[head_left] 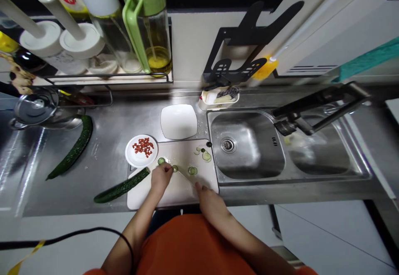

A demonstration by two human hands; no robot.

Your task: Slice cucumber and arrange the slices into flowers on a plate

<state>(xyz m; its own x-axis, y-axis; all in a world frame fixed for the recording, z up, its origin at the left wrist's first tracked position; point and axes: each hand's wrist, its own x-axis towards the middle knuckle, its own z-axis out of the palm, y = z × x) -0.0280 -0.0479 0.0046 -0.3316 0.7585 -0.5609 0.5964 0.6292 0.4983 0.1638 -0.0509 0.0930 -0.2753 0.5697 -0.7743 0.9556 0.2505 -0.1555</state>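
Observation:
My left hand [161,179] is closed over the cutting board [168,198], fingertips pinched at the edge of a small cucumber slice [175,168]. Another cucumber piece [161,160] lies just beyond its knuckles. My right hand [211,202] grips a knife [186,176], whose thin blade points left toward the slice by my left fingertips. Right of the blade lie overlapping cucumber slices [192,170]. Several more slices and end pieces [206,155] are scattered near the board's far right corner. A cut cucumber [123,187] rests partly on the board's left edge.
A round plate of chopped red bits [143,147] and a white square plate [179,121] stand behind the board. A whole cucumber [73,150] lies left, near a lidded pot [37,108]. The double sink [249,142] and faucet [311,109] are right. A condiment rack [124,77] overhangs back left.

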